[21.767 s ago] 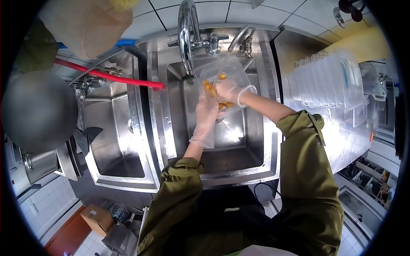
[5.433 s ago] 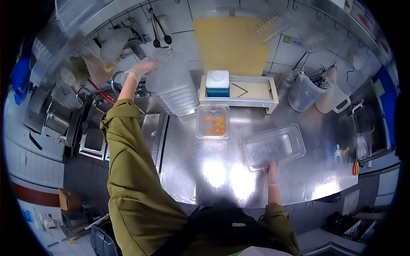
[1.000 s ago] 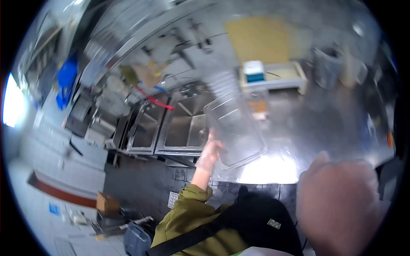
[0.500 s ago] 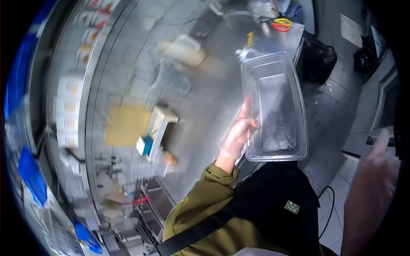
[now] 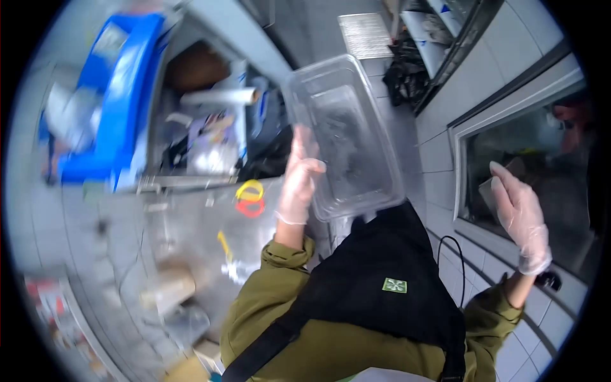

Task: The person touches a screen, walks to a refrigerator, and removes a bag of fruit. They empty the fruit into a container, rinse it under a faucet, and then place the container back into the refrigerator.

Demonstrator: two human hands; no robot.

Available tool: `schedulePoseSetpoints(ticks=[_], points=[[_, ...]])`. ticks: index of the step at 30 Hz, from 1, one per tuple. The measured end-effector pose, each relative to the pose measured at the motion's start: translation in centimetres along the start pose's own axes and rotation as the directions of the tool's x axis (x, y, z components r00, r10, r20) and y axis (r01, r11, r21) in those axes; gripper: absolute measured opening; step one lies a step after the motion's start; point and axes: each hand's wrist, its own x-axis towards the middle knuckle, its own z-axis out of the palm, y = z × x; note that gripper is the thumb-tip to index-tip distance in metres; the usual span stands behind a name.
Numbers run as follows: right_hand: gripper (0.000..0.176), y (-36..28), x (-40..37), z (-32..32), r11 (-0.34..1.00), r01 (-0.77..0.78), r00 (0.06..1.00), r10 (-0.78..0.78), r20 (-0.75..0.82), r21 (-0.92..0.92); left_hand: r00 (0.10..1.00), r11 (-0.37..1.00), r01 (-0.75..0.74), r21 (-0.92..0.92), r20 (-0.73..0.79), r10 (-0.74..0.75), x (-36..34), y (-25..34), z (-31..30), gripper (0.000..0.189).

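My left hand, in a clear disposable glove, grips the left side wall of a see-through rectangular plastic food container. The container is tilted with its open top toward me, and only smears or droplets show on its bottom. My right hand, also gloved, is raised on the right, apart from the container. Its fingers are stretched out with nothing seen in them. It is nearest to a dark window in a tiled wall.
A steel worktop on the left bears scissors with red and yellow handles. Beyond it are a blue plastic-covered object and a white roll. A black bag and a metal floor plate lie farther ahead.
My view has swung right, away from the worktop and toward the window. The container has come along in my left hand. My right hand now shows fully, in front of the window.
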Motion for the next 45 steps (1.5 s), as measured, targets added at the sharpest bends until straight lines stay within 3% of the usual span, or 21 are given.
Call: schedulePoseSetpoints(ticks=[2, 4, 7, 9, 10, 13, 15, 16, 19, 20, 21, 24, 26, 27, 30, 33, 36, 38, 40, 41, 45], points=[[0.033, 4.8, 4.6, 1.1, 0.915, -0.322, 0.947, 0.308, 0.096, 0.242, 0.999, 0.998, -0.013, -0.054, 0.030, 0.015, 9.0, 1.9, 1.0, 0.096], [0.036, 9.2, 9.9, 2.6, 0.851, -0.434, 0.900, 0.394, 0.187, 0.294, 0.985, 0.990, -0.144, -0.012, 0.096, 0.144, 18.9, 2.9, 0.5, 0.095], [0.039, 13.8, 21.7, 4.4, 0.768, -0.588, 0.803, 0.520, 0.291, 0.253, 0.991, 0.992, -0.123, -0.008, 0.045, 0.123, 29.9, 6.8, 2.5, 0.088], [0.038, 14.9, 32.8, 4.1, 0.869, -0.450, 0.876, 0.384, 0.292, 0.207, 0.997, 0.949, 0.017, -0.315, -0.062, -0.039, 38.4, 9.4, 3.4, 0.072], [0.038, 13.6, 38.9, 3.2, 0.915, -0.370, 0.907, 0.319, 0.276, 0.160, 1.000, 0.915, 0.013, -0.404, 0.022, -0.004, 41.1, 10.9, 4.1, 0.060], [0.034, 10.8, 56.7, 3.1, 0.978, 0.006, 0.992, -0.032, 0.123, 0.209, 0.951, 0.936, -0.260, -0.237, 0.108, 0.291, 48.9, 14.0, 4.8, 0.068], [0.035, 8.2, 68.1, 2.1, 0.953, 0.140, 0.968, -0.189, 0.165, 0.269, 0.997, 0.929, -0.066, -0.365, -0.070, 0.044, 55.6, 18.8, 6.1, 0.043], [0.036, 6.6, 73.9, 2.2, 0.960, 0.044, 0.944, -0.131, 0.304, 0.278, 0.987, 0.917, -0.006, -0.399, -0.151, -0.059, 59.3, 20.7, 5.2, 0.033], [0.038, 5.2, 89.8, 4.9, 0.947, 0.196, 0.925, -0.265, 0.271, 0.255, 0.945, 0.927, -0.328, -0.180, -0.049, 0.325, 70.4, 23.9, 5.3, 0.024], [0.040, 6.4, 95.1, 6.7, 0.954, 0.227, 0.920, -0.277, 0.277, 0.198, 0.944, 0.939, -0.331, -0.090, -0.026, 0.330, 75.4, 24.6, 4.1, 0.044], [0.042, 7.6, 99.5, 7.7, 0.937, 0.191, 0.921, -0.274, 0.278, 0.292, 0.944, 0.944, -0.329, -0.003, -0.001, 0.329, 80.9, 24.6, 2.6, 0.064], [0.045, 9.8, 108.1, 7.0, 0.927, 0.042, 0.960, -0.142, 0.242, 0.374, 0.986, 0.971, -0.160, -0.176, -0.078, 0.148, 93.8, 29.1, 5.0, 0.091], [0.043, 8.8, 113.1, 5.2, 0.929, -0.007, 0.991, -0.043, 0.125, 0.370, 0.992, 0.979, -0.072, -0.188, -0.113, 0.051, 101.3, 33.6, 6.9, 0.090], [0.040, 9.3, 115.6, 4.4, 0.842, -0.184, 0.965, 0.056, 0.256, 0.508, 0.991, 0.966, -0.038, -0.255, -0.137, 0.003, 105.8, 34.8, 6.6, 0.081], [0.034, 13.7, 120.2, 3.9, 0.513, -0.211, 0.977, 0.098, 0.187, 0.832, 0.992, 0.937, 0.075, -0.340, -0.066, -0.104, 115.7, 38.5, 7.5, 0.079], [0.036, 18.2, 129.9, 4.9, 0.529, -0.320, 0.928, 0.341, 0.149, 0.786, 0.995, 0.949, 0.080, -0.306, -0.024, -0.092, 128.3, 41.2, 7.6, 0.080], [0.042, 22.5, 145.1, 6.7, 0.608, -0.279, 0.943, 0.319, 0.093, 0.743, 0.996, 0.951, 0.017, -0.310, -0.073, -0.041, 138.6, 43.2, 8.3, 0.076], [0.038, 23.2, 158.1, 8.5, 0.583, -0.144, 0.986, 0.149, 0.069, 0.800, 0.984, 0.958, -0.011, -0.285, -0.171, -0.040, 143.9, 45.3, 9.5, 0.074], [0.025, 19.8, 173.7, 8.7, 0.829, -0.001, 0.999, -0.025, 0.040, 0.560, 0.986, 0.978, -0.143, -0.152, -0.107, 0.127, 148.6, 47.2, 10.0, 0.077], [0.023, 14.3, 179.0, 6.1, 0.757, 0.230, 0.973, -0.197, -0.122, 0.612, 0.985, 0.979, -0.158, -0.130, -0.097, 0.146, 151.1, 48.2, 10.1, 0.079], [0.028, -0.8, 197.8, 3.4, 0.501, 0.239, 0.872, -0.488, 0.043, 0.832, 0.976, 0.904, -0.037, -0.427, -0.211, -0.060, 154.7, 52.8, 11.4, 0.081]])
